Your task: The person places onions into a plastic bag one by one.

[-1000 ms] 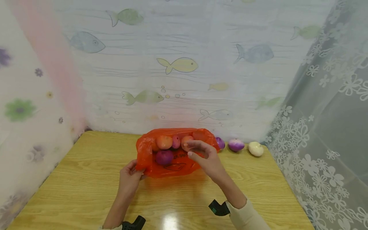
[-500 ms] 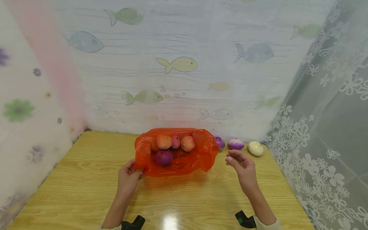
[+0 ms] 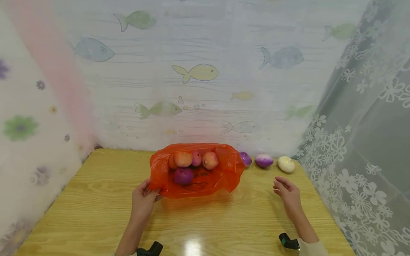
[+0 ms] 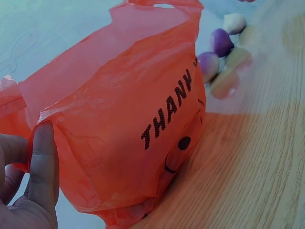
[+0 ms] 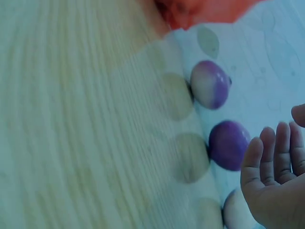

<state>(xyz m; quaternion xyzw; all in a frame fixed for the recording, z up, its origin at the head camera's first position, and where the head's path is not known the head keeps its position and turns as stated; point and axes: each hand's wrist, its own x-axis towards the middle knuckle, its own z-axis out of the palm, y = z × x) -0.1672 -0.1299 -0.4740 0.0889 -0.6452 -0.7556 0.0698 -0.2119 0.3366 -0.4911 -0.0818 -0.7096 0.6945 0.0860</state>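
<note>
My left hand (image 3: 143, 200) pinches the near left edge of a red plastic bag (image 3: 224, 174), whose mouth faces me. Inside the bag lie a purple round item (image 3: 183, 176), an orange-red one (image 3: 183, 159), a pink one (image 3: 196, 158) and another orange-red one (image 3: 210, 160). In the left wrist view, fingers (image 4: 43, 167) grip the bag (image 4: 128, 138), which bears black print. My right hand (image 3: 290, 197) hovers right of the bag, fingers loosely bent and holding nothing. In the right wrist view that hand (image 5: 279, 176) appears beside the purple and white items.
Along the back edge of the wooden table (image 3: 105, 199), right of the bag, stand a purple item (image 3: 245, 159), a purple-and-white one (image 3: 264, 161) and a cream-white one (image 3: 286, 164). A patterned curtain (image 3: 362, 170) hangs at the right; a fish-print sheet (image 3: 205, 117) hangs behind.
My right hand has drawn away from the bag's mouth, moving right to a spot in front of the cream-white item. My left hand keeps its hold, and the bag has barely shifted.
</note>
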